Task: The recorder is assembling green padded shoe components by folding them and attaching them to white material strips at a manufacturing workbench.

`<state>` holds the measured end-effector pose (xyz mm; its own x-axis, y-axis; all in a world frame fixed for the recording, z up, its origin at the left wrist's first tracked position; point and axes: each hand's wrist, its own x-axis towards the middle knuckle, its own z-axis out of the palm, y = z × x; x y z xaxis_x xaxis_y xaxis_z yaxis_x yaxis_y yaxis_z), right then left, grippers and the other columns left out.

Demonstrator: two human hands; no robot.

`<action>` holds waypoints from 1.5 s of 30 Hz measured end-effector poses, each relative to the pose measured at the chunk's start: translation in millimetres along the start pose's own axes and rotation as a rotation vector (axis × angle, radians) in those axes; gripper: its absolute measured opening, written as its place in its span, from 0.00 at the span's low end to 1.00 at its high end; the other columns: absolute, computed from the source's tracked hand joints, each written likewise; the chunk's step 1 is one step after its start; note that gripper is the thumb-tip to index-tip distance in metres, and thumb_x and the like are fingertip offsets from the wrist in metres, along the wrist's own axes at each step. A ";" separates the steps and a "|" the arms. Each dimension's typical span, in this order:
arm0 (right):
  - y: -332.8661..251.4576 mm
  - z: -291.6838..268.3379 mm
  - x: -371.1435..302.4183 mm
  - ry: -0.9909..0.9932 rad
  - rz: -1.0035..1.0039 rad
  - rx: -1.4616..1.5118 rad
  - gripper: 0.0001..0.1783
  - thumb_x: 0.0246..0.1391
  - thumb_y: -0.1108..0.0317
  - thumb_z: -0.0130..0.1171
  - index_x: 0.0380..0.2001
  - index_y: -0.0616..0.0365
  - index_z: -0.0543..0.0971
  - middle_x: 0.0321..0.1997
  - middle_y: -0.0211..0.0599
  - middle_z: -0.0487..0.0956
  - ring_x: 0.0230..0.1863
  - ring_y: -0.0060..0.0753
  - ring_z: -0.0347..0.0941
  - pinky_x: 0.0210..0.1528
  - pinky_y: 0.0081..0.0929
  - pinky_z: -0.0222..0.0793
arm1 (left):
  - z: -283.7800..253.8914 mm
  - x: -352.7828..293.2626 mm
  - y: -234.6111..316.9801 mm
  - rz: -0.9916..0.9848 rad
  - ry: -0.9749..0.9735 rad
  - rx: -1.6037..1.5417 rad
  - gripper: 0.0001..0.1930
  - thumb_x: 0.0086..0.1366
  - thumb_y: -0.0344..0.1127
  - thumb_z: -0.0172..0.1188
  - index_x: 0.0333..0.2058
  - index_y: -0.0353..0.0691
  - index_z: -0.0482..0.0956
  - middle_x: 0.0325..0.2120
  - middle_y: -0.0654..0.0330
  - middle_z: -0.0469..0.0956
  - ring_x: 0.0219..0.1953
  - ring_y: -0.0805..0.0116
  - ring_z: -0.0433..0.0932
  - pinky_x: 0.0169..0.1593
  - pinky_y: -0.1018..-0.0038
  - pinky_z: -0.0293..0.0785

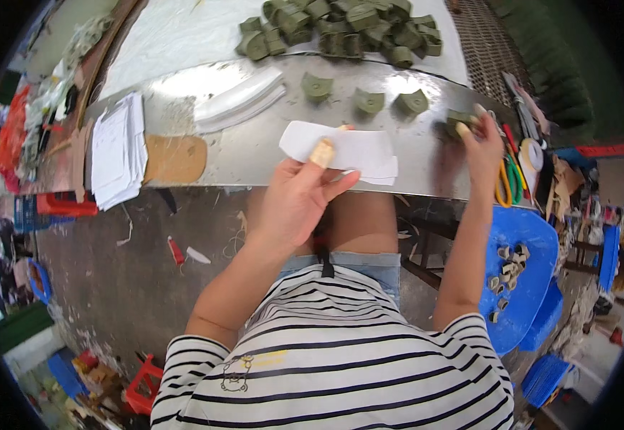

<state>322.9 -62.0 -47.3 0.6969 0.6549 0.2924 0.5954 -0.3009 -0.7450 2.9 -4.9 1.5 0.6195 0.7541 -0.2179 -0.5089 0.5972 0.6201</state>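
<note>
My left hand [305, 201] grips a small stack of white cut pieces [355, 150], paper or thin sheet, above the table's front edge. Pale coverings wrap some of its fingertips. At the right of the table, my right hand [485, 147] has thumb and fingers closed on a dark green curved piece [457, 120], partly hidden by the fingers. Three similar folded green pieces [317, 87] stand apart in a row beyond the white stack. Farther back lies a heap of such green pieces [358, 29] on a white sheet [176, 43].
The metal table [240, 154] carries curved white strips [240, 100], a paper stack [118, 147] and a brown board [176, 159] at left. Scissors [516, 179], a tape roll [532, 153] and tools crowd its right end. Below stands a blue basin [527, 236] holding small pieces.
</note>
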 end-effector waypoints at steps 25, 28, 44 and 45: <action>-162.4 3.5 -108.4 -0.019 -0.754 0.308 0.19 0.29 0.70 0.72 0.31 0.54 0.79 0.36 0.32 0.80 0.43 0.43 0.69 0.46 0.35 0.66 | 31.0 -24.3 9.2 0.044 -0.162 0.031 0.23 0.70 0.36 0.39 0.58 0.27 0.57 0.56 0.43 0.64 0.58 0.57 0.66 0.58 0.63 0.67; -160.7 4.8 -109.5 0.003 -0.738 0.251 0.19 0.29 0.69 0.72 0.31 0.54 0.79 0.36 0.33 0.80 0.42 0.43 0.68 0.46 0.35 0.66 | 31.8 -25.3 12.1 -0.008 -0.150 0.021 0.24 0.69 0.38 0.41 0.58 0.27 0.57 0.56 0.44 0.64 0.58 0.57 0.67 0.58 0.63 0.67; -167.2 -4.6 -101.1 0.013 -0.771 0.065 0.22 0.17 0.72 0.67 0.27 0.55 0.78 0.30 0.33 0.70 0.38 0.42 0.63 0.41 0.36 0.64 | 29.4 -24.9 14.0 0.494 0.055 0.509 0.14 0.67 0.30 0.50 0.48 0.30 0.75 0.38 0.60 0.79 0.39 0.80 0.73 0.44 0.83 0.69; -168.8 -4.7 -102.0 0.013 -0.768 0.065 0.21 0.17 0.72 0.67 0.27 0.55 0.78 0.30 0.33 0.69 0.38 0.42 0.63 0.41 0.35 0.64 | 29.2 -25.9 13.9 0.513 0.057 0.550 0.14 0.66 0.29 0.51 0.49 0.31 0.74 0.38 0.59 0.79 0.39 0.79 0.74 0.43 0.83 0.69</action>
<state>153.2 -81.2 51.5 0.1027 0.6550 0.7486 0.8895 0.2764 -0.3638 -2.8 -24.1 37.7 0.3456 0.9228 0.1703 -0.3443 -0.0441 0.9378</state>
